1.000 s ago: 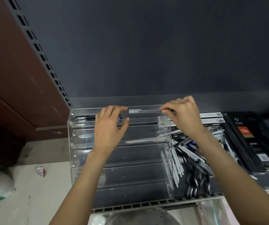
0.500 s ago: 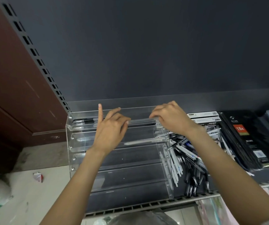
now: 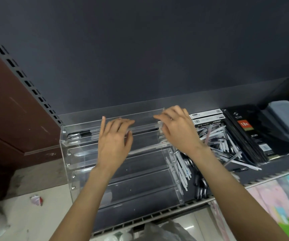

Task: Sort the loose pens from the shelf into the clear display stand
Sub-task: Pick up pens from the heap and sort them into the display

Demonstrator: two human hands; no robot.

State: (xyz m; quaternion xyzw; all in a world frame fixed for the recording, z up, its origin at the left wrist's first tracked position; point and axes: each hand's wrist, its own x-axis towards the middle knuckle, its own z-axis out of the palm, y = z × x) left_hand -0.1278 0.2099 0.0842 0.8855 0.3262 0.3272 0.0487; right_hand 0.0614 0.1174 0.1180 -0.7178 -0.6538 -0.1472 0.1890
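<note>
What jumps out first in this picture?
Two bare hands meet at the top tier of a clear display stand: left hand, right hand. To its right lies a heap of loose pens on the dark shelf.

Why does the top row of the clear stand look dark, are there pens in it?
Yes, the top row of the clear display stand has dark pens lying flat at its left end. How many, cannot tell.

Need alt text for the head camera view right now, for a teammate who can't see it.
Both hands, left hand and right hand, reach over the top tier of a clear display stand on a shelf. Black pens lie in that tier; a loose pen pile sits right of the stand.
</note>
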